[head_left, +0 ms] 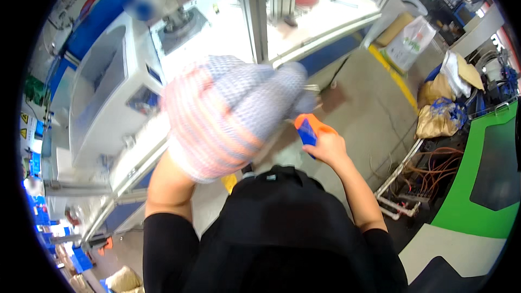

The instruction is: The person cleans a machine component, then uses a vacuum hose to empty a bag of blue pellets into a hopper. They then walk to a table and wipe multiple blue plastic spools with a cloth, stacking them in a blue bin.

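L hand point(228, 114) in knit glove, raised close to cam; grip can't be told, nothing visibly held. R hand point(325, 144), bare, closed on orange-blue tool point(309, 127), held near L fingertips, above floor point(358, 103). White machine point(108, 92) left. Work looks at prep stage; nothing done visibly.

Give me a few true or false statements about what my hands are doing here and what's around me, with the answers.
1. The left hand wears a knitted work glove. True.
2. The right hand is gloved too. False: it is bare.
3. The right hand holds an orange and blue tool. True.
4. The floor has a red line painted on it. False: the yellow line is the one on the floor.
5. Orange cables lie in a heap at the right. True.
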{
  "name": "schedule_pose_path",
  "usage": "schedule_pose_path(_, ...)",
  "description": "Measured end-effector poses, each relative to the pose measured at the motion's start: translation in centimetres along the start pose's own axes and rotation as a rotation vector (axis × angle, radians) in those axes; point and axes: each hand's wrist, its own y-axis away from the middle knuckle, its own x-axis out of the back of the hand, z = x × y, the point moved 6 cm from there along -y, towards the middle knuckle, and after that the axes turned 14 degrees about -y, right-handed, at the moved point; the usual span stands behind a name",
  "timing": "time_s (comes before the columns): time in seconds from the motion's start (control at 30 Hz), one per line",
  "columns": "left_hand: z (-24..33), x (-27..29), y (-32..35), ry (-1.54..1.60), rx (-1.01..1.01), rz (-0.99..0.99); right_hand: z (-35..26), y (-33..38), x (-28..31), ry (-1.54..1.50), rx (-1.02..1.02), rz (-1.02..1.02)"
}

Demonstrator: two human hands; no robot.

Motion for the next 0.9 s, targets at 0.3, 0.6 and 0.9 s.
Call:
schedule_pose_path(0.3, -20.3, -2.0, 4.6, 0.432, 0.555, -0.346, -12.5, -17.2, 9.3, 0.097, 0.169, 0.440)
schedule_pose_path(0.6, -35.5, -3.9, 10.7, 0.637, 0.965, -0.293, -15.2, -15.5, 7.7, -0.965, 0.627, 1.227)
schedule_pose_path(0.9, -38.5, -5.3, 11.0, 0.816, 1.047, -0.205, -37.9, -24.8, 3.3, -1.069, 1.005, 0.095)
